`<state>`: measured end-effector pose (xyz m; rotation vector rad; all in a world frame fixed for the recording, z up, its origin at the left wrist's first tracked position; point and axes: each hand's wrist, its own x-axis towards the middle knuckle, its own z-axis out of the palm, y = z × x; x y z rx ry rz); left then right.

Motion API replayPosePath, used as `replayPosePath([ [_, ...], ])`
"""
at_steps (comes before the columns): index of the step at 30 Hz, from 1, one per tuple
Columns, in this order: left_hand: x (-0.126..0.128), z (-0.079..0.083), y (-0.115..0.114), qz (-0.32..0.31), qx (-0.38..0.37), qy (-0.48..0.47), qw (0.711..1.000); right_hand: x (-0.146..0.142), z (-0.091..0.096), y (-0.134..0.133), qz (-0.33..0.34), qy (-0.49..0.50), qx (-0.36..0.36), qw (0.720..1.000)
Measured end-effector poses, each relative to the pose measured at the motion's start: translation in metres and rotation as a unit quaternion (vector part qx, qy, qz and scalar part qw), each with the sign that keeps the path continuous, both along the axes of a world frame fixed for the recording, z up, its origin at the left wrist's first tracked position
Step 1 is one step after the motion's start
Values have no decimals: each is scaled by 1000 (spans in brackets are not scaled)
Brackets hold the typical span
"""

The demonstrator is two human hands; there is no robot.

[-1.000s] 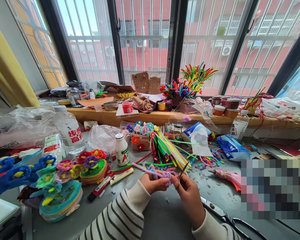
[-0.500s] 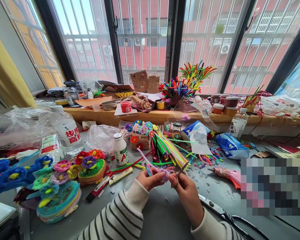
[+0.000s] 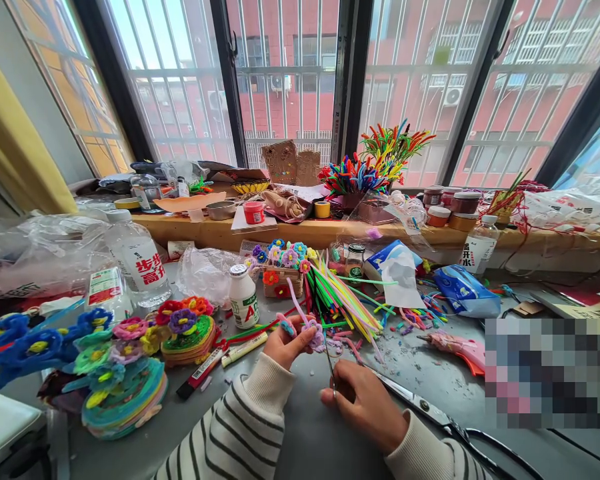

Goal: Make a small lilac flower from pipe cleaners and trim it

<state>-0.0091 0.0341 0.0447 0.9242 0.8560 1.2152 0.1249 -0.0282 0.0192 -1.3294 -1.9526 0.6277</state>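
Observation:
My left hand (image 3: pixel 286 343) pinches a small purple pipe-cleaner flower (image 3: pixel 314 333) whose pink-purple stem sticks up and back. My right hand (image 3: pixel 363 400) rests lower on the grey table (image 3: pixel 320 433), fingers closed round small scissors (image 3: pixel 330 363) whose thin blades point up toward the flower. Both arms wear cream sleeves with black stripes. A bundle of loose pipe cleaners (image 3: pixel 343 300) in green, yellow and pink lies just behind the hands.
Large scissors (image 3: pixel 430 410) lie right of my right hand. A pink glue gun (image 3: pixel 453 347), a small white bottle (image 3: pixel 243 298), a flower basket (image 3: pixel 281 273), stacked flower coasters (image 3: pixel 125 387) and a water bottle (image 3: pixel 137 257) crowd the table. The window ledge (image 3: pixel 330 233) holds jars and pipe-cleaner bouquets.
My hands have parted: the right hand dropped down and toward me with the scissors. The left hand lifted the flower slightly, its stem swinging from lying leftward to standing upright.

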Motion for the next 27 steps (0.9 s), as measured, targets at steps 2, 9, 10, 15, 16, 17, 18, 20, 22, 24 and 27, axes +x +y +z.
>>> replayPosePath([
  [2, 0, 0, 1, 9, 3, 5, 1000, -1, 0, -1, 3, -4, 9, 1000],
  [9, 0, 2, 0, 4, 3, 9, 1000, -1, 0, 0, -6, 3, 12, 1000],
  [10, 0, 2, -1, 4, 1, 7, 1000, -1, -1, 0, -6, 4, 11, 1000],
  [15, 0, 0, 1, 1, -3, -4, 1000, -2, -1, 1, -6, 10, 10, 1000],
  [16, 0, 0, 1, 0, -5, -5, 1000, -2, -1, 1, -7, 9, 11, 1000],
  [17, 0, 0, 1, 0, -6, -5, 1000, -2, -1, 1, -9, 8, 12, 1000],
  [18, 0, 0, 1, 0, -7, -3, 1000, -2, 0, 2, -11, 7, 13, 1000],
  [20, 0, 0, 1, 3, -7, 0, 1000, -1, -1, 2, -16, 5, 17, 1000],
  [22, 0, 1, 0, 9, -4, -1, 1000, -1, -1, 2, -18, 5, 19, 1000],
  [24, -1, 2, 0, 15, 0, -7, 1000, -1, -1, 1, -15, 6, 22, 1000],
  [27, -1, 2, 1, 15, -1, -19, 1000, -1, 0, 1, -9, 10, 26, 1000],
])
